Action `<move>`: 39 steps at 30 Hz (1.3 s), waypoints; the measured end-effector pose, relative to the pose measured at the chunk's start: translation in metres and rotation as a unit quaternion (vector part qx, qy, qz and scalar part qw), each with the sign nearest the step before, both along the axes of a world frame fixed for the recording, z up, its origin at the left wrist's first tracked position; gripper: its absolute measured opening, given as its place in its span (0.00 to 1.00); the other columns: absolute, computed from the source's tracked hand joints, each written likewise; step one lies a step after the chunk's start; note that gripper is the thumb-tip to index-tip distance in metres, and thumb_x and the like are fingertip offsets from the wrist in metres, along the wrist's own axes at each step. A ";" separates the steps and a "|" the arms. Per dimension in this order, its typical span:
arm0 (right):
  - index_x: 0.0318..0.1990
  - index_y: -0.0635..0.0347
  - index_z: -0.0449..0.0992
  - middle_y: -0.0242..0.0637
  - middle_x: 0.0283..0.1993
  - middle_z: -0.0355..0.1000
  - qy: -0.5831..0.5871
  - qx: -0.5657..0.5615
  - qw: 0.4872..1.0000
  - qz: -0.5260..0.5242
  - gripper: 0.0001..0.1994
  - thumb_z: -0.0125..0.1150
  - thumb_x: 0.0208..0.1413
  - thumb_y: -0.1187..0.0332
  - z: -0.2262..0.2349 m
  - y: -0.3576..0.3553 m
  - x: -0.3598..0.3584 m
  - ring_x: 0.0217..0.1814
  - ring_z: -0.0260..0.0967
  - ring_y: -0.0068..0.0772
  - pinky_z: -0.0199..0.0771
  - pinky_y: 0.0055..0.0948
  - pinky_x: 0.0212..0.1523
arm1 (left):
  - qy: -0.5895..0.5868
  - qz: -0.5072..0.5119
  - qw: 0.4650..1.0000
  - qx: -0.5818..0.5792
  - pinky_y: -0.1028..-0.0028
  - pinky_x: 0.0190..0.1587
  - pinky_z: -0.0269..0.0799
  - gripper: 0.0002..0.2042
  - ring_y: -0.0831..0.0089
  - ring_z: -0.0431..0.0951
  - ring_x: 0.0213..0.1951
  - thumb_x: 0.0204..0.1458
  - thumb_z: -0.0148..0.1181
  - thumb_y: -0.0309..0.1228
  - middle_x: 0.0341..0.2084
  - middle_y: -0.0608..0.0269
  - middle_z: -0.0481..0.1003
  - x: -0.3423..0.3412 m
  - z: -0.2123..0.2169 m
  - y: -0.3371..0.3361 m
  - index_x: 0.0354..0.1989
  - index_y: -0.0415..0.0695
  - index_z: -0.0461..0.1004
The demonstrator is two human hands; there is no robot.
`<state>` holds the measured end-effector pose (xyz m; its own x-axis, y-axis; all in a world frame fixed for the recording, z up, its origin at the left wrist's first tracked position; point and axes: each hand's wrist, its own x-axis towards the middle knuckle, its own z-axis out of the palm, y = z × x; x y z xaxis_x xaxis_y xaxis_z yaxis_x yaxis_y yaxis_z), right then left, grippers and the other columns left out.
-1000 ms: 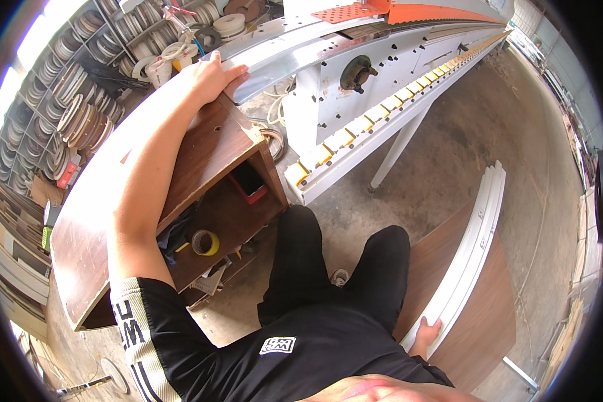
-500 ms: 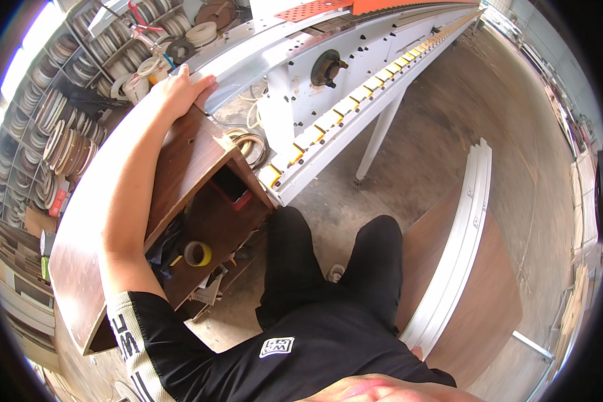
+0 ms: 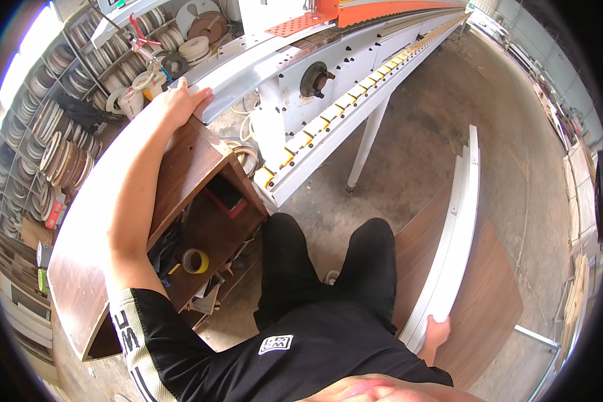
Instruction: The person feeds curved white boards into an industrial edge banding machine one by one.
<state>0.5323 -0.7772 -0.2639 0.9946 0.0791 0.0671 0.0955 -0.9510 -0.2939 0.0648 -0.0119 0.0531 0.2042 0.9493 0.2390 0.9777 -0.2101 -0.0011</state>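
Seen from above, looking down past black trousers (image 3: 328, 268). Left hand (image 3: 179, 100) stretched up and out, fingers spread flat on the near end of a long white panel (image 3: 248, 63) lying on the edge-banding machine (image 3: 355, 74), just above the top of a brown wooden cabinet (image 3: 181, 167). Right hand (image 3: 437, 331) low at the right, fingers closed around the bottom end of white boards (image 3: 452, 234) standing on edge against a brown board (image 3: 482, 301) on the concrete floor (image 3: 435, 120). Hands well apart. Yellow tape roll (image 3: 195, 261) inside the open cabinet. Shelves of edge-band rolls (image 3: 53, 147) at far left.
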 end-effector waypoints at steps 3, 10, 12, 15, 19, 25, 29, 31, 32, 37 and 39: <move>0.45 0.56 0.84 0.48 0.43 0.85 -0.057 -0.012 0.998 -0.010 0.17 0.76 0.49 0.60 0.072 0.018 0.030 0.49 0.84 0.59 0.82 0.53 0.50 | 0.010 -0.008 1.000 0.012 0.48 0.55 0.79 0.51 0.37 0.85 0.52 0.63 0.49 0.73 0.48 0.28 0.83 -0.006 -0.006 0.010 0.77 0.35 0.63; 0.50 0.53 0.82 0.49 0.46 0.85 -0.252 -0.061 0.966 -0.010 0.19 0.75 0.53 0.57 0.269 0.046 0.090 0.51 0.83 0.61 0.82 0.56 0.49 | 0.036 -0.017 0.998 0.041 0.50 0.52 0.81 0.37 0.43 0.88 0.49 0.71 0.45 0.58 0.44 0.40 0.87 -0.008 -0.013 0.017 0.74 0.37 0.66; 0.53 0.51 0.81 0.49 0.47 0.84 -0.335 -0.073 0.939 0.013 0.20 0.73 0.56 0.56 0.321 0.049 0.112 0.51 0.82 0.62 0.82 0.57 0.48 | 0.045 -0.014 0.997 0.055 0.51 0.52 0.82 0.36 0.45 0.88 0.48 0.71 0.46 0.57 0.43 0.41 0.87 -0.009 -0.017 0.018 0.72 0.37 0.68; 0.65 0.46 0.79 0.50 0.47 0.84 -0.408 -0.101 0.908 0.001 0.26 0.69 0.59 0.55 0.411 0.070 0.129 0.49 0.83 0.59 0.83 0.56 0.48 | 0.048 -0.021 0.997 0.063 0.51 0.52 0.82 0.36 0.46 0.89 0.47 0.71 0.46 0.57 0.43 0.41 0.87 -0.008 -0.021 0.021 0.72 0.36 0.68; 0.65 0.45 0.77 0.46 0.53 0.83 -0.505 -0.088 0.858 0.029 0.23 0.65 0.63 0.55 0.530 0.124 0.110 0.53 0.81 0.59 0.82 0.54 0.52 | 0.050 -0.017 0.997 0.057 0.51 0.52 0.82 0.33 0.47 0.89 0.47 0.70 0.47 0.55 0.43 0.42 0.87 -0.010 -0.013 0.013 0.70 0.37 0.69; 0.65 0.41 0.77 0.38 0.59 0.82 -0.594 -0.053 0.799 0.078 0.23 0.61 0.63 0.52 0.660 0.212 0.044 0.57 0.81 0.55 0.81 0.50 0.52 | 0.117 -0.013 0.992 0.048 0.53 0.56 0.74 0.27 0.58 0.88 0.49 0.68 0.54 0.50 0.44 0.55 0.88 0.004 0.009 -0.025 0.64 0.42 0.77; 0.65 0.41 0.76 0.35 0.60 0.82 -0.654 -0.010 0.744 0.136 0.24 0.63 0.64 0.51 0.691 0.242 -0.025 0.57 0.81 0.52 0.82 0.49 0.52 | 0.153 -0.044 0.965 0.207 0.51 0.60 0.69 0.16 0.65 0.82 0.56 0.62 0.65 0.43 0.47 0.65 0.85 0.006 0.034 -0.032 0.53 0.48 0.83; 0.66 0.40 0.76 0.33 0.60 0.82 -0.683 -0.005 0.716 0.145 0.25 0.64 0.63 0.50 0.695 0.248 -0.063 0.57 0.81 0.50 0.83 0.48 0.52 | 0.042 -0.157 0.928 0.336 0.57 0.60 0.72 0.22 0.63 0.79 0.59 0.60 0.67 0.42 0.52 0.60 0.81 0.035 0.069 -0.061 0.60 0.47 0.78; 0.67 0.40 0.76 0.33 0.60 0.82 -0.672 0.044 0.715 0.185 0.25 0.65 0.63 0.50 0.670 0.280 -0.059 0.57 0.81 0.50 0.83 0.47 0.52 | 0.018 -0.167 0.910 0.378 0.57 0.63 0.72 0.29 0.60 0.76 0.60 0.57 0.71 0.41 0.54 0.60 0.78 0.014 0.098 -0.090 0.67 0.47 0.74; 0.68 0.39 0.78 0.33 0.58 0.84 -0.690 0.090 0.639 0.327 0.28 0.72 0.61 0.50 0.616 0.307 -0.122 0.53 0.84 0.48 0.84 0.43 0.50 | -0.141 -0.340 0.714 0.595 0.55 0.74 0.67 0.40 0.60 0.74 0.68 0.42 0.82 0.35 0.63 0.62 0.77 0.053 0.179 -0.213 0.69 0.47 0.75; 0.66 0.47 0.79 0.35 0.56 0.84 -0.650 0.120 0.614 0.432 0.28 0.76 0.57 0.57 0.588 0.313 -0.147 0.51 0.84 0.48 0.85 0.42 0.50 | -0.122 -0.380 0.650 0.647 0.52 0.75 0.65 0.42 0.59 0.72 0.72 0.39 0.82 0.36 0.69 0.62 0.74 0.063 0.203 -0.248 0.69 0.47 0.75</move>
<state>0.3856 -0.4644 0.3237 -0.3178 0.3730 0.8717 0.8357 -0.3242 0.4434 0.1279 -0.2596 0.2566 0.3020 -0.4315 0.8501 0.5960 -0.6105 -0.5216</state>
